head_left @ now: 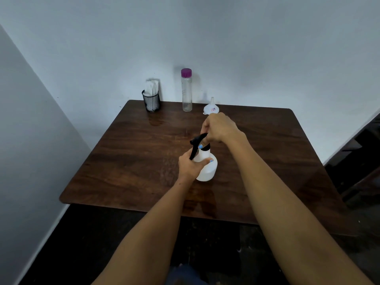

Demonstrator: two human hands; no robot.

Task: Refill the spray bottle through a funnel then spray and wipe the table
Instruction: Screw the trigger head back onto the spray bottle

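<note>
White plastic, the spray bottle [206, 168] stands upright near the middle of the wooden surface [131, 153] in your head view; your left hand [190, 166] wraps its rounded body while your right hand [219, 128] grips the black trigger head [197, 143]. Judge it light, stiff and smooth, likely near empty; hold the body low and twist at the collar; funnel [211, 109] and clear refill bottle [187, 90] wait behind.

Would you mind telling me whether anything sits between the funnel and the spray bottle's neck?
Yes: the black spray head is on the spray bottle, covering the neck, with the right hand gripping it. The funnel stands behind.
</note>
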